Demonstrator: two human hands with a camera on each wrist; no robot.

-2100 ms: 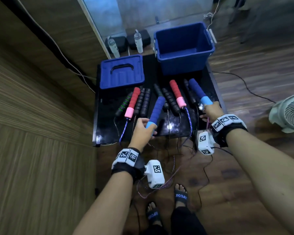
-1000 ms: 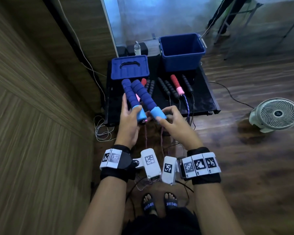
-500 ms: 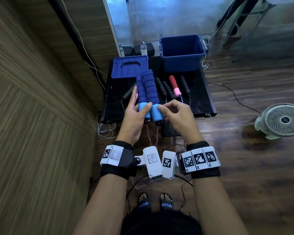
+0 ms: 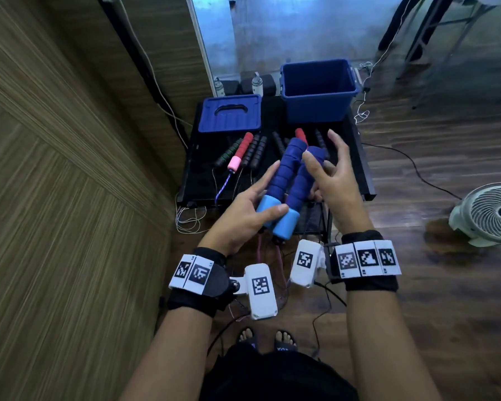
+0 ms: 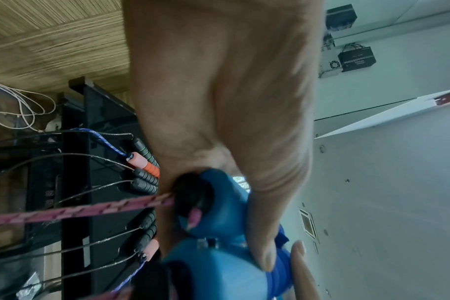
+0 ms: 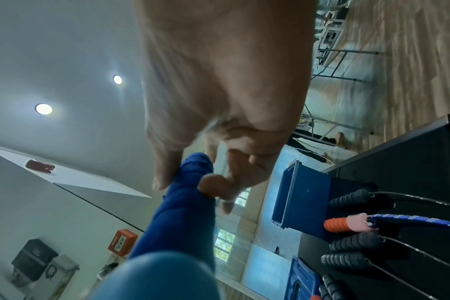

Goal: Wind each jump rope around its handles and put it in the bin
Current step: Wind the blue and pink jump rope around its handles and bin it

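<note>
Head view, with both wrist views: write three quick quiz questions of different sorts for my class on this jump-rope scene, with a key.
1. True or false: the blue bin has its lid on.
2. Which hand's grip holds both blue handles by their light-blue ends? A: the left hand. B: the right hand. C: neither.
3. Fill in: the pink rope hangs from the handles, ___ wound round them.

Key: 1 false, the lid lies beside the bin; 2 A; 3 not.
</note>
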